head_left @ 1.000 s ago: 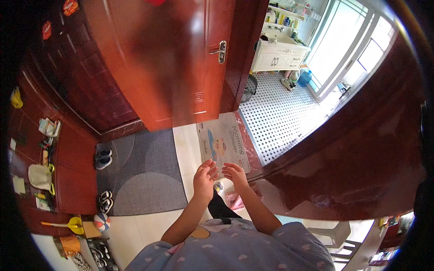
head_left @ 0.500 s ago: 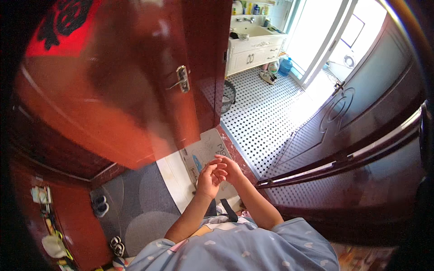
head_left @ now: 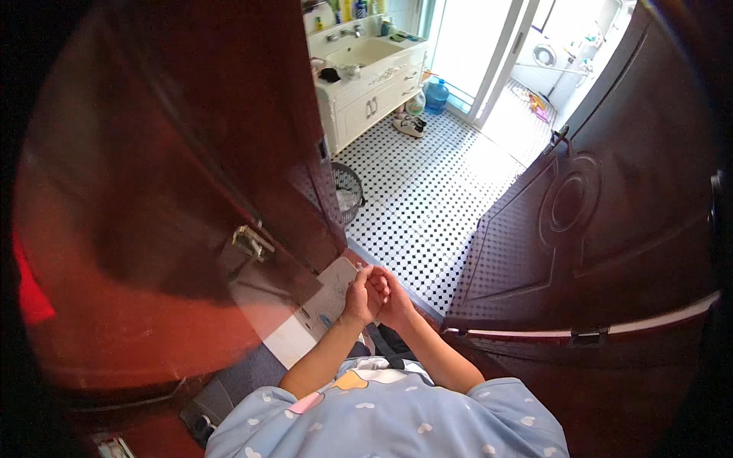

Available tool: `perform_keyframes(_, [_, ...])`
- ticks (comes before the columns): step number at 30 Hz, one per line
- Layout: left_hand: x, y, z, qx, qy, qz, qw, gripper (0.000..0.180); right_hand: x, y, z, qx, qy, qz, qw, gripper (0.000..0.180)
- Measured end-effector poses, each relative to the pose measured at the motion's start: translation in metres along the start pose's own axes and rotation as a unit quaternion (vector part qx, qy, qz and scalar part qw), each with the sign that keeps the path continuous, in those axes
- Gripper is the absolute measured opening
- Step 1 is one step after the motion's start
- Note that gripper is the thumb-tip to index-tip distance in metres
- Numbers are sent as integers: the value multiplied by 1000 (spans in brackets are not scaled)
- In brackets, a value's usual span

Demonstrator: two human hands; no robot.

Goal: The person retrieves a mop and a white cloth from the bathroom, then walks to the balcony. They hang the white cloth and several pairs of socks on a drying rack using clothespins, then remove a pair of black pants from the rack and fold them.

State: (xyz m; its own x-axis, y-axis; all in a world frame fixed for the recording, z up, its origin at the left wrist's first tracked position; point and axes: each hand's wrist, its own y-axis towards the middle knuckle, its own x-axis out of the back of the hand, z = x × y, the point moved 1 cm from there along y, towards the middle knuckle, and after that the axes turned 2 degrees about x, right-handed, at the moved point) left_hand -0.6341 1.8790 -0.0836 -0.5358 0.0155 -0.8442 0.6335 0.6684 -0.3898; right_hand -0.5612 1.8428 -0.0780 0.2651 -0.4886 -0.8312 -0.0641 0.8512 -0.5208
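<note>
My left hand [head_left: 362,301] and my right hand [head_left: 396,304] are together in front of me, low in the middle of the view. Both are loosely cupped, with the fingers bent and partly overlapping. I see nothing in either one; the inside of the cupped palms is partly hidden. Below them lies a pale doormat [head_left: 333,295] with drawings on it, beside a doorway threshold. To the left is a dark red door [head_left: 137,320] with a metal lever handle [head_left: 253,243].
A brown panelled door [head_left: 527,229] stands open on the right. Beyond the doorway are a black-and-white tiled floor [head_left: 412,217], a grey basket [head_left: 347,192], a white sink cabinet [head_left: 372,107], shoes [head_left: 409,126], a blue water jug [head_left: 436,97] and a washing machine [head_left: 544,56].
My view has turned, with the doorway and tiled floor now more central and the red door lower left. My hands have drawn closer together, their fingers more bent.
</note>
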Motion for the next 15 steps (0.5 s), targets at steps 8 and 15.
perform_keyframes(8, [-21,141,-21,-33,113,-25,993,24,4,105,101,14,-54,77,995,31])
perform_keyframes(15, [-87,278,-36,-60,171,3,983,27,-24,179,229,20,-89,-10,996,34])
